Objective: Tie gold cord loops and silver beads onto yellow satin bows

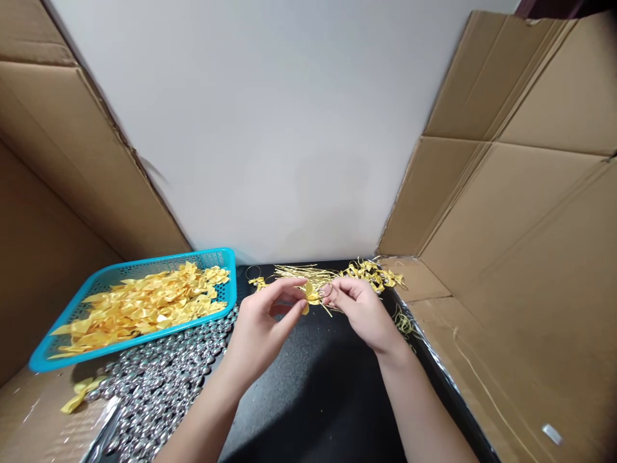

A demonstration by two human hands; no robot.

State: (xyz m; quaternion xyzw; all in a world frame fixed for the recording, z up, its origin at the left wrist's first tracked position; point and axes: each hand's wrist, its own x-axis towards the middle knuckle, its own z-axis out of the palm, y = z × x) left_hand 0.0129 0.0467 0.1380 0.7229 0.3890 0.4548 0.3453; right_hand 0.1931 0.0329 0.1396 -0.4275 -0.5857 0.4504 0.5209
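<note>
Centrally, in the head view, the two hands worked close together above a black counter (pixel 294 392), just apart from each other. The left hand (pixel 263 325) held a small yellow ribbon piece (pixel 309 290) between thumb and forefinger. The right hand (pixel 360 312) was pinched at the thumb and forefinger about a thin loop (pixel 328 289), next to the ribbon piece; whether loop and ribbon were joined could not be told.

Behind the hands lay a spread of gold strands (pixel 296 271), with a heap of yellow bows (pixel 373 275) to its right. A tangle of pale strands (pixel 405 323) lay beyond the right wrist, near the counter's edge.

To the left, a blue basket (pixel 233 276) held many yellow ribbon bows (pixel 159 299). Along its near side spread a bed of silver beads (pixel 161 370), and a single yellow bow (pixel 77 394) lay at the bed's left end. Cardboard panels stood at left (pixel 53 109) and right (pixel 540 225), and a pale wall (pixel 270 128) closed the far side.
</note>
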